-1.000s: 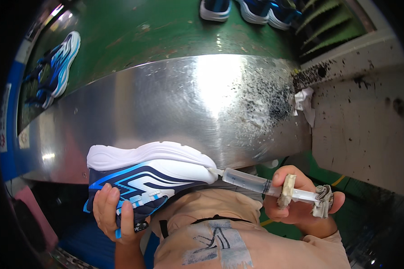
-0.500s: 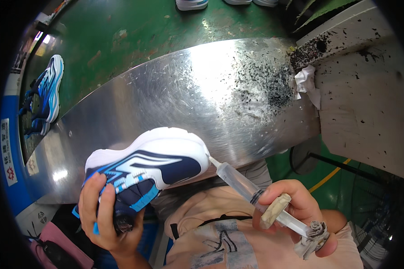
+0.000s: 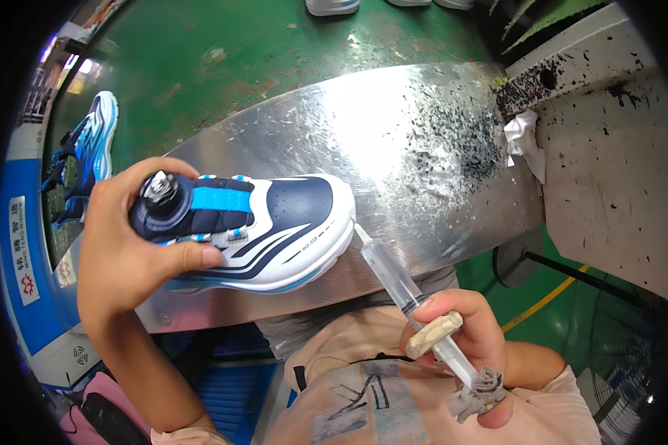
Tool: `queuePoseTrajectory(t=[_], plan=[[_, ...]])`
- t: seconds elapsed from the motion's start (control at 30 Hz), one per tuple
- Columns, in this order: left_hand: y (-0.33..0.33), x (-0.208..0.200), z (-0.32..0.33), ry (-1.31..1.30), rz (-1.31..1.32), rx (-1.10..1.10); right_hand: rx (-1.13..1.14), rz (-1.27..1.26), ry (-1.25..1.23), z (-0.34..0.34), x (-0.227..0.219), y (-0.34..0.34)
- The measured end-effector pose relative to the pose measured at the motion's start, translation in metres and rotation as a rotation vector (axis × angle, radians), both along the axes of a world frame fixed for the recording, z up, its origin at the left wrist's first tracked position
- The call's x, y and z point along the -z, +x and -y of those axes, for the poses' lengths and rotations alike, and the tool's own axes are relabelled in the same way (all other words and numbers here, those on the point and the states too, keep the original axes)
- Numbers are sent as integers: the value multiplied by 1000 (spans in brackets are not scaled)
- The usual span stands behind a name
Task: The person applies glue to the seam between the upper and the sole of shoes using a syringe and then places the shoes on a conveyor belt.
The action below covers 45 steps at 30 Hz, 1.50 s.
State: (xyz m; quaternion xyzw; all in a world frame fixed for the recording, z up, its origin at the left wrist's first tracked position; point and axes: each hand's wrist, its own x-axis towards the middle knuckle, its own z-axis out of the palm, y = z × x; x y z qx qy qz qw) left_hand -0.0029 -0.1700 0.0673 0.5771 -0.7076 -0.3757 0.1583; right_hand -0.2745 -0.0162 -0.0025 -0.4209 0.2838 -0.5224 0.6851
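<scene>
A navy, white and light-blue sneaker [image 3: 297,202] is held over the metal table, its toe pointing right and its upper facing up. My left hand [image 3: 130,241] wraps round its heel end, the thumb lying along the near side. Dark and silvery stuffing [image 3: 160,190] shows in the shoe's opening. A clear plastic syringe [image 3: 390,274] is gripped in my right hand [image 3: 460,330], with wrapped padding on its flange and plunger end. The syringe tip reaches the edge of the toe; whether it touches, I cannot tell.
The curved metal table [image 3: 274,122] has dark, flaking residue at its right. Crumpled white paper [image 3: 523,141] lies by a stained panel [image 3: 608,156]. Another blue-and-white sneaker [image 3: 96,148] is on the green surface [image 3: 223,55] at far left, and several shoes [image 3: 332,6] show along the top edge.
My left hand has turned the sneaker from its side to upper-up and moved its grip over the heel. My right hand and the syringe have shifted slightly left, tip staying by the toe.
</scene>
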Motion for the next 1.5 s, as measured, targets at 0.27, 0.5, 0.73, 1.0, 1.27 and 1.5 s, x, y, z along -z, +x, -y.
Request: queuePoseTrajectory(t=[0.27, 0.5, 0.73, 1.0, 1.27, 1.5], plan=[[18, 3, 114, -131, -100, -241, 232, -294, -71, 39, 6, -36], [-26, 79, 213, -694, 198, -97, 222, -915, -653, 55, 46, -60], [105, 78, 147, -1129, 455, -482, 230, -915, -710, 66, 39, -59], [239, 117, 96, -500, -502, -1081, 257, -945, -752, 59, 38, -58], [175, 58, 19, -420, -497, -841, 174, -889, -447, 54, 29, -60], [26, 90, -129, -464, -387, -949, -66, -837, -82, 10, 5, -55]])
